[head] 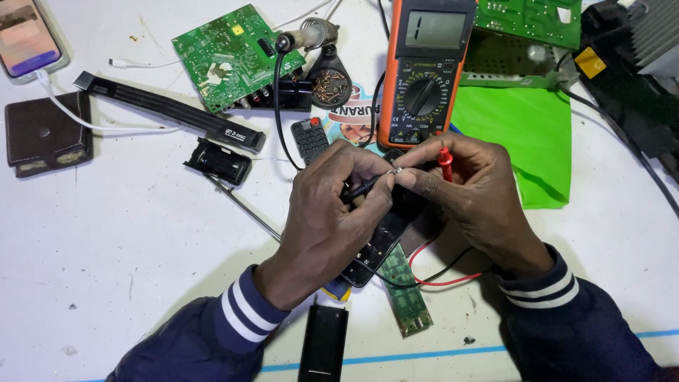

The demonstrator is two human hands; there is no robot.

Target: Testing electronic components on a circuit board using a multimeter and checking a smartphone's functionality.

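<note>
Both hands meet mid-bench, just below the orange multimeter. Left hand grips the black probe, tip pointing right. Right hand pinches the red probe upright, fingertips on a small metal part where the tips meet. Under the hands: black remote lying on a narrow green board. Red and black leads loop beneath the right wrist.

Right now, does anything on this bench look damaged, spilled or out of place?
Yes: a remote control lies opened under the hands, its narrow green board sticking out. Its detached black cover lies near the table edge. No spill shows.
</note>
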